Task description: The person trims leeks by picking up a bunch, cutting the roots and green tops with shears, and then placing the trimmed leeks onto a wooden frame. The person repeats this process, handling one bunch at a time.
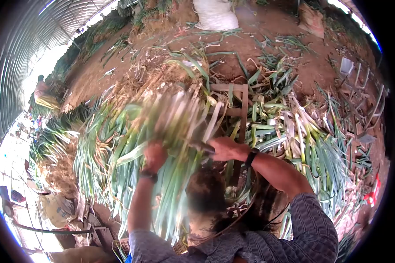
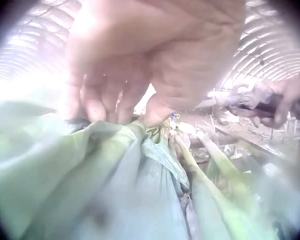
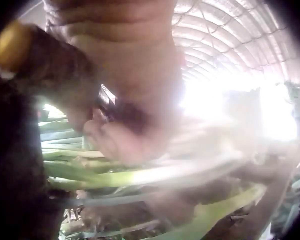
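My left hand grips a bunch of long green onions or leeks, fingers curled down over the green leaves. Their pale upper ends blur in the head view. Just to the right, my right hand holds a tool by its dark handle, which has a yellowish end. The tool's dark front part points left towards the bunch; its exact shape is blurred. Pale stalks lie below the right hand in the right wrist view.
A wooden frame stands beyond my right hand. Heaped leeks lie on the right, and more on the left. A white sack is at the back, metal frames at far right. Another person is at far left.
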Demonstrator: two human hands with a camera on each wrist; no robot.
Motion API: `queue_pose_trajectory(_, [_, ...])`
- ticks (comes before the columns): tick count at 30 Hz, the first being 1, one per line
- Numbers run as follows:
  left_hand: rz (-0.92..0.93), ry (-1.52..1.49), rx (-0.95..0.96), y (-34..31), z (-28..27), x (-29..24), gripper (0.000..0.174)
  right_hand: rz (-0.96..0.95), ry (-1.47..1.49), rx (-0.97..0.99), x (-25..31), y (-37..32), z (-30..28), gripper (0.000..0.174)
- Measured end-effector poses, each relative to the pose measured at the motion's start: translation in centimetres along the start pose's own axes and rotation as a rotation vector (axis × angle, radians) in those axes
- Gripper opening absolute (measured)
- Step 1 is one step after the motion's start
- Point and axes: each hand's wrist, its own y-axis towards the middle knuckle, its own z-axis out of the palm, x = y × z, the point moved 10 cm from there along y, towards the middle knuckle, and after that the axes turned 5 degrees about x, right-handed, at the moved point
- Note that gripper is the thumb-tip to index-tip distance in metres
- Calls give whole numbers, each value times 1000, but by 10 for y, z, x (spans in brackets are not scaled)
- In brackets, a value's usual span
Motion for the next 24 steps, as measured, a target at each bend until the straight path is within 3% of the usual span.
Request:
queue_pose_trajectory(1, [-31,-3,55,3,7,3,16,-56,-2,-30,5,0,3,30])
queue_pose_trajectory(4, [-114,-21,212,13,23,4,24,51,77,-72,9,-15,-24,31])
queue_pose_trajectory(7, [-206,-17,299,20,24,5,35,-180,-61,3,18,-11,4,30])
queue_pose_trajectory(10, [-59,-76,371,16,67,13,37,-5,52,-107,2,-23,-22,30])
queue_pose_trajectory(11, [14,-130,394,14,94,19,39,-38,161,-193,12,-38,-48,31])
queue_pose_trajectory(14, [41,-235,421,-7,69,-44,38,116,182,-195,-29,-27,-42,31])
queue_pose_trajectory(15, [41,-239,329,-8,60,-50,35,139,199,-165,-29,-28,-43,31])
queue_pose_trajectory(19, [-2,-315,382,-19,66,-55,36,165,174,-265,-52,-13,-52,30])
queue_pose_trajectory(24, [49,-436,404,-27,76,-50,39,289,232,-232,-62,-7,-55,30])
